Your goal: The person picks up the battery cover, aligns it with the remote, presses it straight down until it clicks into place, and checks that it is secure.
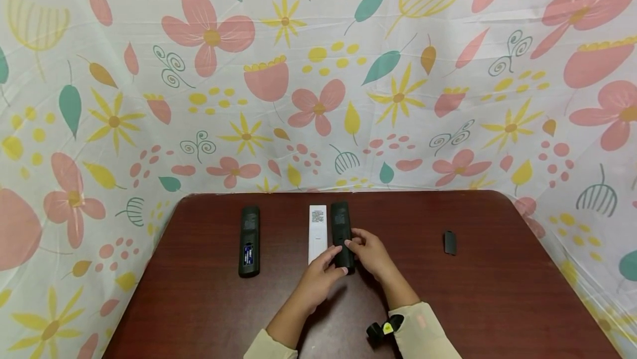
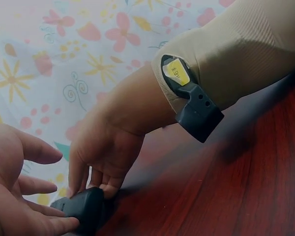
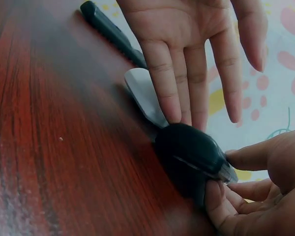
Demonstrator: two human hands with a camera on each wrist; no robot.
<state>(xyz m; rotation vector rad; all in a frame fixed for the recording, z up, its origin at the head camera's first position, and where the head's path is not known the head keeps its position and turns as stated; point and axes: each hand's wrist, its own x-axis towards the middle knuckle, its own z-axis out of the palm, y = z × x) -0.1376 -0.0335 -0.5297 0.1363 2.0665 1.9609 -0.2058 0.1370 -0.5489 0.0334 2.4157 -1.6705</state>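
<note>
A black remote control (image 1: 340, 218) lies with its labelled back upward between both hands. My right hand (image 1: 372, 254) pinches its right side, thumb on the back and fingers at the edge; the right wrist view shows this thumb and fingers (image 3: 219, 196) on it. From the left, my left hand (image 1: 318, 282) touches the remote's near part with fairly straight fingers (image 3: 163, 93). A white remote control (image 1: 317, 232) lies just left of the black one, its near end partly behind the left hand. Whether the black remote's near end is raised, I cannot tell.
Farther left lies another black remote control (image 1: 249, 220), its battery compartment uncovered and blue batteries (image 1: 249, 254) inside. A small dark battery cover (image 1: 450, 243) is at the right on the brown table (image 1: 497, 303). A flower-patterned cloth (image 1: 318, 143) hangs behind and at the sides.
</note>
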